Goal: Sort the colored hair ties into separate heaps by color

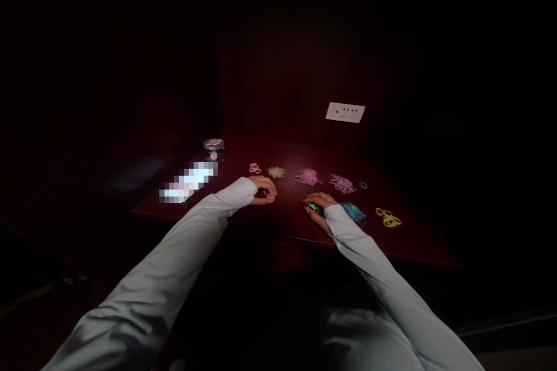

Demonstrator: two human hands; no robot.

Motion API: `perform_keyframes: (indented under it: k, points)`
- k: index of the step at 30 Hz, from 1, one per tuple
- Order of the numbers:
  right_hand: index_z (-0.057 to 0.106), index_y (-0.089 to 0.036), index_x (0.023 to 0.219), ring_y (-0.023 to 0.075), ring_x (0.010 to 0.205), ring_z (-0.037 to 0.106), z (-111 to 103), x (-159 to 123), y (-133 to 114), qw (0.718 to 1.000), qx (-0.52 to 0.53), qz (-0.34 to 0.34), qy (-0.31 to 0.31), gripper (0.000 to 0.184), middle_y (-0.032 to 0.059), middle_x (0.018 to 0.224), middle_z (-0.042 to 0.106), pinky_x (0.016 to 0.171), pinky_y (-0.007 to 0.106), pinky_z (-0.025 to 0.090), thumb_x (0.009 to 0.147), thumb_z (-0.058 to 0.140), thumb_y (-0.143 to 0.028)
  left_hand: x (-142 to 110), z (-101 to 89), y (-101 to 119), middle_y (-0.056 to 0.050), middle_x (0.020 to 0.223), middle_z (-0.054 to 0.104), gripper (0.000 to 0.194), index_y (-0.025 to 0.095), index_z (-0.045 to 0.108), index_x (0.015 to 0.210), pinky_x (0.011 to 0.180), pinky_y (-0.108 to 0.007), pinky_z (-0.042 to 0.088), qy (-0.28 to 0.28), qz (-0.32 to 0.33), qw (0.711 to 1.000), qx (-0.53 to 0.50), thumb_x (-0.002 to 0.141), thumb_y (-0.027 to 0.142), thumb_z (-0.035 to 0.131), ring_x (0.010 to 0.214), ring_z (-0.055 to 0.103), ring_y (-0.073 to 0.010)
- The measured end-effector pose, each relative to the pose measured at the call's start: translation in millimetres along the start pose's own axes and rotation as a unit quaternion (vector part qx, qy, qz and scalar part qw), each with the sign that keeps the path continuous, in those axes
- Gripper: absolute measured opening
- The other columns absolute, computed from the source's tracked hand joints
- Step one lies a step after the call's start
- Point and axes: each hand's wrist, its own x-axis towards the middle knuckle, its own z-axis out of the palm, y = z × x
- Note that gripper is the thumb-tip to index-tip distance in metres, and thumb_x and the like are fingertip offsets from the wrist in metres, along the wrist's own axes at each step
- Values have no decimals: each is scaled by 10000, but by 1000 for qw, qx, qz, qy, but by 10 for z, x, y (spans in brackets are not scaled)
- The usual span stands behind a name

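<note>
My left hand [264, 188] hovers over or rests on the dark red table, its fingers curled and thumb meeting fingertips; whatever is in the pinch is too small to make out. Just beyond it lie a pale yellow-green pile of small bands [276, 172] and a few pink hair ties [255, 168]. At the right, my right hand [321, 204] curves around a pile of small green bands [313, 207], thumb and fingers apart. Partly behind that wrist is a blue pile [354, 211]. A pink pile [307, 177] and a purple pile [342, 184] sit farther back.
Yellow hair ties [389, 218] and one small green ring [362, 185] are on the right of the table [287, 217]. At left lie a bright, pixelated flat object [189, 182] and a clear round container [213, 148]. A white socket plate [345, 112] is on the back panel.
</note>
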Motion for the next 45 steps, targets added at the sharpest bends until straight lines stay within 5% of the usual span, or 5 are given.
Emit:
perform_keyframes:
  k: [9, 21, 30, 36, 45]
  points:
    - [771, -250, 1151, 253, 1111, 707, -24, 8, -18, 1000, -7, 4, -11, 222, 107, 1149, 761, 1028, 443, 566, 991, 623, -290, -7, -53, 66, 3, 817, 749, 280, 187, 765, 939, 736, -220, 472, -18, -100, 994, 48, 982, 457, 704, 743, 645, -124]
    - [774, -264, 1158, 253, 1110, 707, -36, 17, -37, 1000, -8, 12, -18, 228, 101, 1155, 764, 1027, 446, 565, 990, 623, -296, 40, -55, 18, -71, 982, 798, 235, 186, 773, 892, 833, -266, 534, -45, -5, 999, 17, 962, 408, 738, 878, 704, -166]
    - [770, -261, 1173, 258, 1116, 705, -61, 17, -34, 1000, -12, 10, -28, 243, 108, 1168, 761, 1027, 444, 563, 996, 612, -312, 46, 6, 60, -79, 974, 802, 263, 162, 778, 896, 738, -231, 511, -16, -56, 998, -8, 956, 415, 738, 826, 687, -148]
    - [771, -261, 1168, 254, 1114, 703, -48, 16, -40, 1000, -15, 15, -23, 240, 103, 1164, 762, 1032, 436, 558, 1001, 607, -314, 39, -44, 178, 19, 746, 715, 287, 163, 774, 961, 667, -191, 437, -37, -118, 992, 19, 954, 447, 739, 681, 615, -103]
    - [773, -268, 1170, 255, 1112, 705, -60, 18, -42, 1000, -11, 14, -26, 238, 101, 1163, 764, 1028, 445, 561, 1000, 614, -314, 61, -8, 131, -65, 968, 787, 271, 167, 742, 863, 716, -228, 493, -37, -66, 997, -13, 961, 419, 725, 809, 663, -140]
